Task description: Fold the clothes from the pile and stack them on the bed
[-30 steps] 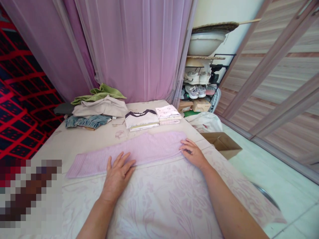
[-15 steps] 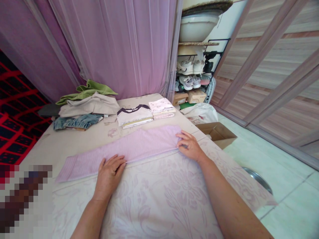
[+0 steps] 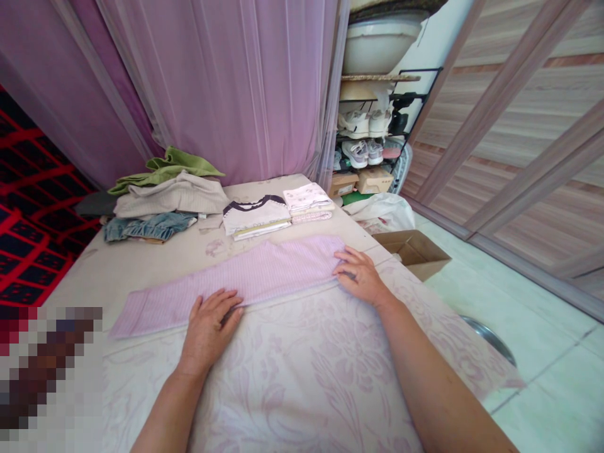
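Observation:
A pale pink, finely striped garment [image 3: 264, 267], folded into a long strip like trousers, lies across the patterned bed sheet [image 3: 292, 377]. My left hand [image 3: 210, 327] rests along its near edge, left of the middle, with the fingers stretched over the cloth and the thumb apart. At the strip's right end, my right hand [image 3: 361, 274] touches the fabric with slightly bent, spread fingertips. Beyond the strip sit a folded white top with a dark collar [image 3: 257, 217] and a small stack of folded printed clothes [image 3: 307, 204].
A loose heap of clothes [image 3: 170, 195], with green, beige and denim pieces, is at the back left. Purple curtains [image 3: 226, 94] hang behind the bed. On the right stand a shoe rack [image 3: 372, 135], an open cardboard box [image 3: 415, 248] and a metal basin [image 3: 488, 340] on the floor.
My left hand has shifted slightly along the near edge, its thumb a little farther out. The right hand stays at the garment's end. The view has tilted slightly.

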Action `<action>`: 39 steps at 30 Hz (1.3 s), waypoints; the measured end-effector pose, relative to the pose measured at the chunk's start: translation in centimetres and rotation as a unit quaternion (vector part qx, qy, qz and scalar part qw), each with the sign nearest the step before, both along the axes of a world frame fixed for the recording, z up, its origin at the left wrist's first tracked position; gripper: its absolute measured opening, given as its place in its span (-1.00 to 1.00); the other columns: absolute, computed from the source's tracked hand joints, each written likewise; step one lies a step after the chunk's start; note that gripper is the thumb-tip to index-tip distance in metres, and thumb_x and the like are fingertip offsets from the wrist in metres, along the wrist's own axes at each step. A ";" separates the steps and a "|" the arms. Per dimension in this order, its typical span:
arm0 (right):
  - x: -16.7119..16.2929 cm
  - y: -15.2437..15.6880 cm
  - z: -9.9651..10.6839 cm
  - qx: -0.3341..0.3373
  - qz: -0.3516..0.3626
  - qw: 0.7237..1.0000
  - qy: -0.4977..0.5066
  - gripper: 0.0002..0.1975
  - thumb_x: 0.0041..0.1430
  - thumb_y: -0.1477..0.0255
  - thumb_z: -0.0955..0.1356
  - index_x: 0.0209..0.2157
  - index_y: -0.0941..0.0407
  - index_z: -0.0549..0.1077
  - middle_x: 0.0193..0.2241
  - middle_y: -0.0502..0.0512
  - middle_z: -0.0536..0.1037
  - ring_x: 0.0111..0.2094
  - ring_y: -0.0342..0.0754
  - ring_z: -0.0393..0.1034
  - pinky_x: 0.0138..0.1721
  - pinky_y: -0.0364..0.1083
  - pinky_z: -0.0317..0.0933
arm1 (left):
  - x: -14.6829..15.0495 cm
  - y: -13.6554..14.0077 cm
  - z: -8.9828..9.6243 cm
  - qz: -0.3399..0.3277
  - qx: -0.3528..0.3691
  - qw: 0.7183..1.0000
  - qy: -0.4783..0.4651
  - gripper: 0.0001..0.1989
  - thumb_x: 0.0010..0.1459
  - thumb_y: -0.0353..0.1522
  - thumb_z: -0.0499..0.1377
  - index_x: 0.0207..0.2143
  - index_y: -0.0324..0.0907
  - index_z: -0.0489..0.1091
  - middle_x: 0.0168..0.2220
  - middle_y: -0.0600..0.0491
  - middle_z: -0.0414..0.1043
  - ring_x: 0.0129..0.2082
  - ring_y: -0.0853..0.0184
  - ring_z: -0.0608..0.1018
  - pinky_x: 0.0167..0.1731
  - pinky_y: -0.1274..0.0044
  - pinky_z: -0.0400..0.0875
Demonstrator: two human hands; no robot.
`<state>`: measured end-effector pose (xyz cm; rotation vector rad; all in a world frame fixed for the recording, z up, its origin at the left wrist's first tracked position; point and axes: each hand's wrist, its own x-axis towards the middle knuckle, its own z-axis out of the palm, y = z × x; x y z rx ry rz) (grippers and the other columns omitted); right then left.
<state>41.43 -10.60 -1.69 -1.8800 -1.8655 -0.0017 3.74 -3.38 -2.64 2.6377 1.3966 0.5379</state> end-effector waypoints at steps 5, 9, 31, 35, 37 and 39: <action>-2.9 0.5 0.8 0.035 -0.018 0.998 -0.057 -0.55 0.29 0.31 0.13 0.15 0.07 0.31 0.22 0.17 0.26 0.27 0.06 0.02 0.25 0.22 -0.26 | 0.6 -0.4 0.2 -0.041 0.001 0.996 0.082 -0.48 0.25 -0.10 -0.04 0.24 0.06 0.15 0.29 -0.01 0.11 0.29 0.05 0.13 0.19 -0.01 -0.15; -4.2 1.6 -0.1 -0.076 -0.016 0.992 -0.102 -0.52 0.33 0.25 0.07 0.20 0.04 0.25 0.26 0.15 0.19 0.29 0.06 -0.05 0.26 0.24 -0.32 | 0.9 -0.4 0.1 -0.046 -0.005 0.992 0.119 -0.44 0.26 -0.07 -0.08 0.28 0.04 0.07 0.32 -0.01 0.02 0.30 0.03 0.08 0.19 -0.01 -0.14; -7.0 3.9 1.7 -0.094 0.028 0.994 -0.048 -0.54 0.32 0.28 0.09 0.17 0.03 0.29 0.23 0.12 0.25 0.25 0.00 0.05 0.25 0.12 -0.19 | 1.1 -0.4 0.3 -0.031 -0.020 0.990 0.140 -0.43 0.27 -0.02 -0.12 0.28 0.06 0.06 0.33 0.05 0.00 0.31 0.07 0.06 0.20 0.04 -0.12; -2.2 3.7 2.9 -0.020 -0.221 0.975 -0.003 -0.54 0.26 0.35 0.14 0.12 0.17 0.35 0.07 0.24 0.43 0.09 0.07 0.28 0.09 0.04 0.10 | 0.9 -0.3 -0.1 -0.032 -0.015 0.991 0.131 -0.43 0.26 -0.02 -0.12 0.28 0.08 0.06 0.33 0.07 -0.01 0.31 0.08 0.06 0.20 0.05 -0.13; -0.2 3.4 3.1 -0.099 -0.307 0.946 0.032 -0.52 0.26 0.23 0.14 0.05 0.18 0.42 -0.05 0.27 0.51 -0.02 0.11 0.37 -0.05 0.02 0.21 | 0.9 -0.2 -0.2 -0.034 -0.013 0.991 0.127 -0.43 0.26 -0.01 -0.12 0.28 0.08 0.06 0.33 0.07 0.00 0.31 0.08 0.07 0.20 0.05 -0.13; 1.0 3.3 3.0 -0.181 -0.321 0.928 0.049 -0.48 0.25 0.10 0.12 -0.13 0.14 0.52 -0.15 0.26 0.56 -0.11 0.11 0.42 -0.18 -0.02 0.23 | 0.8 -0.2 -0.3 -0.036 -0.010 0.991 0.125 -0.43 0.26 -0.01 -0.11 0.28 0.08 0.07 0.32 0.06 0.01 0.31 0.08 0.08 0.20 0.06 -0.13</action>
